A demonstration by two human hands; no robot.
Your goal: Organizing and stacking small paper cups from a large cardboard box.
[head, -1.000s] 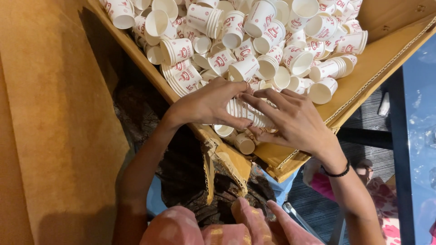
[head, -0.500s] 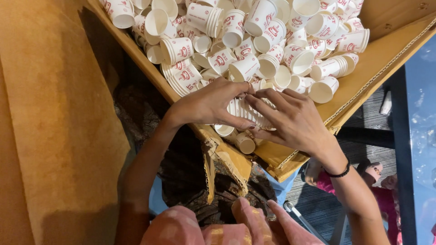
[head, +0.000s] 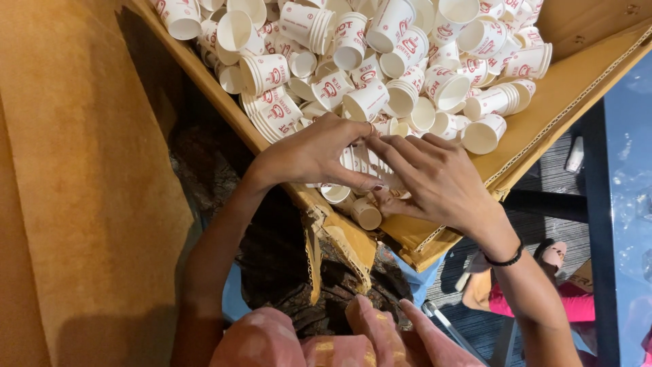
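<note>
Both of my hands meet over a nested stack of small white paper cups (head: 365, 163) with red print, lying sideways at the near edge of a cardboard box (head: 570, 95). My left hand (head: 309, 155) grips the stack from the left, fingers curled over it. From the right, my right hand (head: 435, 180) closes its fingers on the same stack; a black band circles that wrist. Several loose cups (head: 380, 61) and short cup stacks fill the box beyond my hands. Two single cups (head: 367, 214) lie just under my hands at the box corner.
A large brown cardboard sheet (head: 81, 183) stands along the left. The box's torn near corner (head: 339, 238) hangs over dark patterned cloth. My pink-clothed knees (head: 319, 340) are at the bottom. Another person's foot and pink clothing (head: 543, 278) show at the lower right beside a dark table leg.
Both hands stay on the cup stack with only slight finger shifts. The person at the lower right has moved a little.
</note>
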